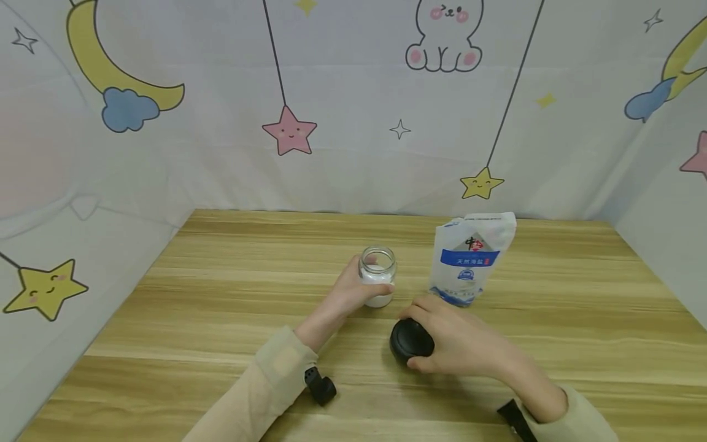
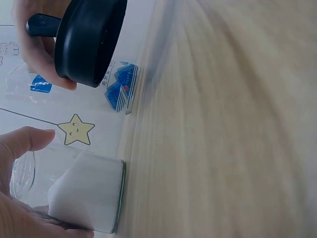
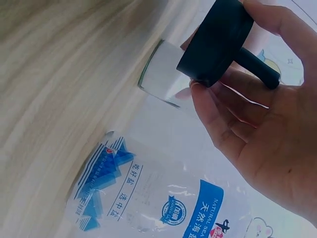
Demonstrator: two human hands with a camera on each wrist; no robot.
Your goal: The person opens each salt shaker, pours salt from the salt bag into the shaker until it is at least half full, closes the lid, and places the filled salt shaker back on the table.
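Note:
My left hand [image 1: 353, 288] is wrapped round an uncovered clear glass jar [image 1: 378, 261], which stands upright on the table. White salt-like grains [image 2: 89, 193] fill part of it and slope up one side in the left wrist view. To the right and nearer, my right hand [image 1: 461, 337] grips a round black lid [image 1: 411, 339] by its rim, fingertips on one side and thumb on the other. A short black stem [image 3: 256, 67] sticks out of the lid towards the palm in the right wrist view. The lid is held apart from the jar, above the table.
A white and blue sea salt bag [image 1: 469, 261] stands upright behind the right hand, its top creased. The wooden table [image 1: 232, 264] reaches back to a white cloth [image 1: 353, 178] printed with stars and moons. Black straps with small devices [image 1: 320, 387] sit at both sleeves.

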